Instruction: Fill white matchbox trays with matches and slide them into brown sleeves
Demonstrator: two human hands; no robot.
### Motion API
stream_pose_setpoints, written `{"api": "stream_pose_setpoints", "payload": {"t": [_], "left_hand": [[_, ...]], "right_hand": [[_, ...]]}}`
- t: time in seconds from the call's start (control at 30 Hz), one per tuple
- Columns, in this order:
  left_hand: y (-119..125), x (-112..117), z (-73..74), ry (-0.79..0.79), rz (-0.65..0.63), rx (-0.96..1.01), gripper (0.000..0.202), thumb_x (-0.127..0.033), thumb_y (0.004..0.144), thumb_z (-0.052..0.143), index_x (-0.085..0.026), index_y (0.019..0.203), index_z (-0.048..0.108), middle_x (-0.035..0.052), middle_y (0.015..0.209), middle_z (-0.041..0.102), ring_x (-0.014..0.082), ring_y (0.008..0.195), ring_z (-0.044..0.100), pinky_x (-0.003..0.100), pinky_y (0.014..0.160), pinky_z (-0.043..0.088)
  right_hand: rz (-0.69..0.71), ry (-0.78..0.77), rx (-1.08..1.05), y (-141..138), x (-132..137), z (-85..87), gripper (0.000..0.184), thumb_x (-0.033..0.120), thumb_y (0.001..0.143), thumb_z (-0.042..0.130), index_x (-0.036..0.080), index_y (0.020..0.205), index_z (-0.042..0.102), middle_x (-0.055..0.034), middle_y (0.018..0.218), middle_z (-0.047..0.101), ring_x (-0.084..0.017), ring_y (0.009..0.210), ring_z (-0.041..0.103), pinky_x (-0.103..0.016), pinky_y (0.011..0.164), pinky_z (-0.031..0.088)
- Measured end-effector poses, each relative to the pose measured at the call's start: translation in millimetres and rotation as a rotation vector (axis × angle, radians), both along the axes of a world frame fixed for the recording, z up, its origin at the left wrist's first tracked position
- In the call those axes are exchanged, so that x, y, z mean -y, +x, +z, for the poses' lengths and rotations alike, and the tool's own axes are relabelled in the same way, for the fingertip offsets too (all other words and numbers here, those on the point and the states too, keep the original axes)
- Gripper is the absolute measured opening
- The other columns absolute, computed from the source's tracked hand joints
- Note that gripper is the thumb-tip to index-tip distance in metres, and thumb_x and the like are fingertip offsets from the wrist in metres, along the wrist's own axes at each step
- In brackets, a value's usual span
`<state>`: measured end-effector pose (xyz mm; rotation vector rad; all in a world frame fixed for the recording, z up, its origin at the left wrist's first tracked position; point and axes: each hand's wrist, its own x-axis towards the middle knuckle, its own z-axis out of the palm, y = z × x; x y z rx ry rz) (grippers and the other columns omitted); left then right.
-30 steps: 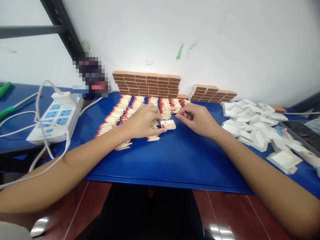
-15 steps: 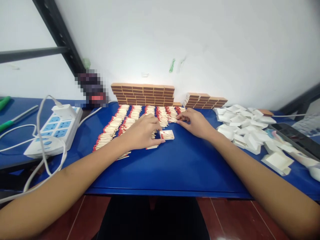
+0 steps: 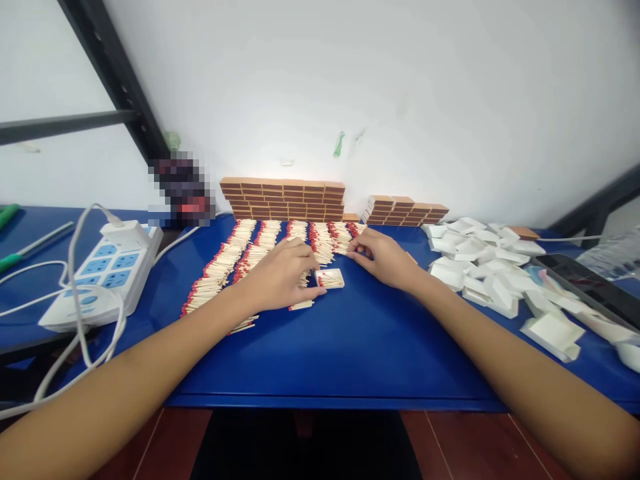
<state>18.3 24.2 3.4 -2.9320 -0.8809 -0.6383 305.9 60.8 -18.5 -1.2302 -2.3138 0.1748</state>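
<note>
My left hand (image 3: 283, 277) grips a small white matchbox tray (image 3: 334, 286) by its left end, between thumb and fingers. Some red-tipped matches lie inside that tray, which rests on the blue table. With thumb and fingertips, my right hand (image 3: 383, 259) pinches matches (image 3: 343, 241) at the near end of the right-hand rows. Long rows of red-tipped matches (image 3: 215, 277) spread to the left, partly covered by my left hand and forearm.
Stacked brown matchboxes (image 3: 285, 199) stand against the wall, with a smaller stack (image 3: 405, 210) to their right. White empty trays (image 3: 473, 250) are heaped at right beside a dark phone (image 3: 583, 283). A power strip (image 3: 107, 267) with looping cables lies at left.
My right fingers have closed further on the matches at the right-hand rows. My left hand still holds the tray in place. The whole view has shifted slightly.
</note>
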Motion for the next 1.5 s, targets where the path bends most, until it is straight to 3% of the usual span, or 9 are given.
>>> {"api": "stream_pose_setpoints", "payload": {"t": [0.37,0.57,0.93,1.1,1.33,1.5], "left_hand": [[-2,0,2.8,-0.061,0.026,0.016,0.030,-0.046,0.095,0.078,-0.017,0.104,0.077,0.0105,0.102,0.074,0.0289,0.102,0.066,0.045,0.096,0.052],[-1,2,2.6,-0.058,0.034,0.025,0.028,-0.043,0.095,0.078,-0.016,0.104,0.077,0.0106,0.101,0.073,0.0287,0.102,0.066,0.044,0.094,0.053],[-2,-1,-1.8,-0.025,0.044,0.061,0.031,-0.043,0.094,0.079,-0.016,0.109,0.077,0.0097,0.103,0.073,0.0284,0.104,0.065,0.043,0.095,0.053],[-1,2,0.5,-0.024,0.096,0.042,0.031,-0.045,0.093,0.081,-0.016,0.103,0.078,0.0094,0.101,0.074,0.0286,0.103,0.065,0.044,0.095,0.053],[1,4,-0.5,-0.054,0.073,0.067,0.029,-0.044,0.092,0.082,-0.017,0.102,0.078,0.0083,0.101,0.073,0.0278,0.104,0.065,0.043,0.095,0.053],[1,5,-3.9,-0.046,0.042,0.098,0.030,-0.044,0.092,0.082,-0.017,0.104,0.078,0.0089,0.102,0.073,0.0280,0.103,0.065,0.044,0.093,0.054]], "right_hand": [[0.024,-0.070,0.055,-1,12,14.4,0.011,0.024,0.097,0.061,0.022,0.089,0.068,-0.0068,0.091,0.064,-0.022,0.083,0.061,-0.034,0.074,0.047],[-0.013,-0.075,0.076,-5,15,12.5,0.007,0.027,0.098,0.062,0.022,0.098,0.067,-0.0084,0.100,0.062,-0.023,0.086,0.061,-0.036,0.076,0.049],[0.002,-0.140,0.056,-2,15,16.9,0.013,0.025,0.100,0.059,0.021,0.090,0.065,-0.0085,0.095,0.065,-0.022,0.083,0.062,-0.035,0.075,0.047],[0.067,-0.068,0.025,-14,30,25.5,0.015,0.030,0.105,0.057,0.022,0.095,0.064,-0.0073,0.099,0.063,-0.021,0.084,0.062,-0.033,0.074,0.047],[0.210,0.011,0.078,-32,45,17.7,0.013,0.027,0.108,0.055,0.021,0.104,0.067,-0.0077,0.103,0.063,-0.021,0.085,0.062,-0.034,0.075,0.048],[0.073,0.046,0.023,-14,31,19.4,0.014,0.027,0.106,0.056,0.022,0.100,0.067,-0.0060,0.094,0.063,-0.020,0.082,0.060,-0.033,0.072,0.046]]}}
